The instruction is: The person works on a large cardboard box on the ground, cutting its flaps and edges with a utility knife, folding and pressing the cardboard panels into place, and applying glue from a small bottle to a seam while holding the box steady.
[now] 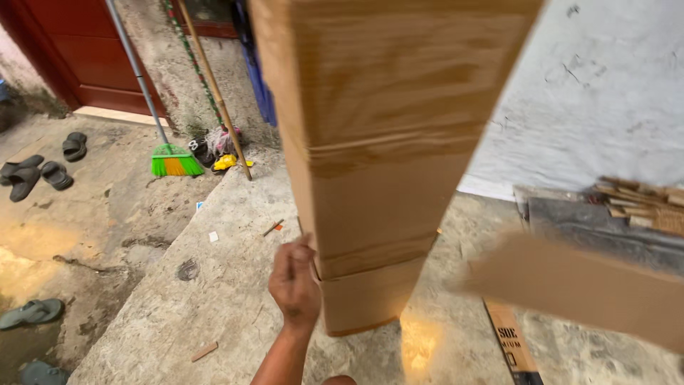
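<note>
My left hand [293, 284] grips the lower left edge of the tall cardboard box [377, 157] standing upright on the concrete floor [214, 285] just right of it. Held one-handed and so low, the box could tip away.

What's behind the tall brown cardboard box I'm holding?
Beside the tall brown cardboard box, gripped by the left hand, a rough grey wall and blue fabric show. The ground and wall directly behind it are covered.
</note>
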